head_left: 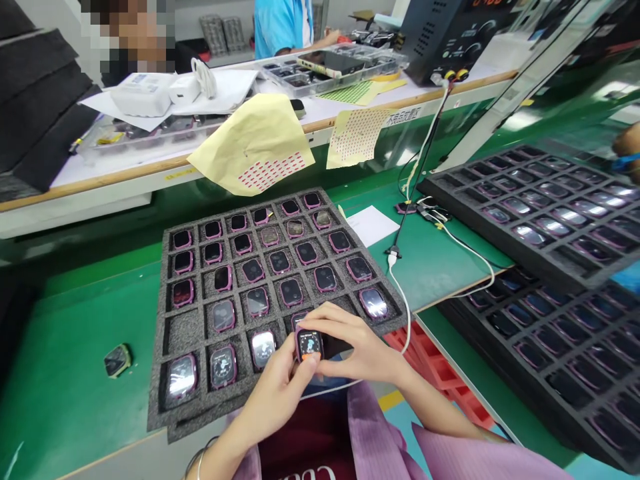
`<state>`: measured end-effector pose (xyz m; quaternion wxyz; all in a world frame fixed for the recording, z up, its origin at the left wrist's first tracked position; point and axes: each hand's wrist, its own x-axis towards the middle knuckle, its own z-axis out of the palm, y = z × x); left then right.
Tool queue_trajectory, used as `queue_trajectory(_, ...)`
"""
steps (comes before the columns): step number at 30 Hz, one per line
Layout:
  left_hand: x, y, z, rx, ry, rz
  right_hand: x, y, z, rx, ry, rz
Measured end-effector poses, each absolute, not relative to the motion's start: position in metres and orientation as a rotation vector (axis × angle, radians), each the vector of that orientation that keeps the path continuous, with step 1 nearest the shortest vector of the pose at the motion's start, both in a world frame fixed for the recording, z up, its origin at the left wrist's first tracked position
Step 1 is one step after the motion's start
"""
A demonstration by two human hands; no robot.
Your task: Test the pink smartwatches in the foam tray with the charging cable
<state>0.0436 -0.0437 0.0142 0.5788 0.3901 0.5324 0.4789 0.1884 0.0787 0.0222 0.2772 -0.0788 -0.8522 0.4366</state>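
Between my two hands is a smartwatch (309, 343) with a purple case and no strap visible, its screen lit with a watch face. My left hand (278, 381) grips its left side, the thumb near the lower edge of the screen. Fingers of my right hand (353, 341) close round its top and right side. Just below the watch lies the near edge of a dark foam tray (159, 363), divided into compartments holding many similar purple-cased watches. Some watches in the front row, such as one watch (223, 366), have lit screens.
A greenish watch case (117, 361) lies left of the tray on the green bench. White cables (407, 293) run along the right. More foam trays of watches (545, 193) stand at right. Sticker sheets (255, 143) hang from the shelf, under a power supply (450, 40). Other people are behind.
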Motion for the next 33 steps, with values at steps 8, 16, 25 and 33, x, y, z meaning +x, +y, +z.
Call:
queue_trajectory(8, 0.05, -0.038, 0.027, 1.019, 1.272, 0.947, 0.217, 0.11, 0.042, -0.263, -2.422, 1.213)
queue_trajectory(16, 0.057, -0.023, 0.033, 0.78, 0.94, 1.0, 0.225, 0.113, 0.043, -0.298, -2.255, 1.269)
queue_trajectory(25, 0.047, -0.036, 0.038, 0.469, 1.128, 1.137, 0.246, 0.125, 0.059, -0.469, -2.842, 0.685)
queue_trajectory(33, 0.054, -0.02, 0.041, 0.652, 1.208, 1.185, 0.27, 0.145, 0.067, -0.661, -3.009, 0.513)
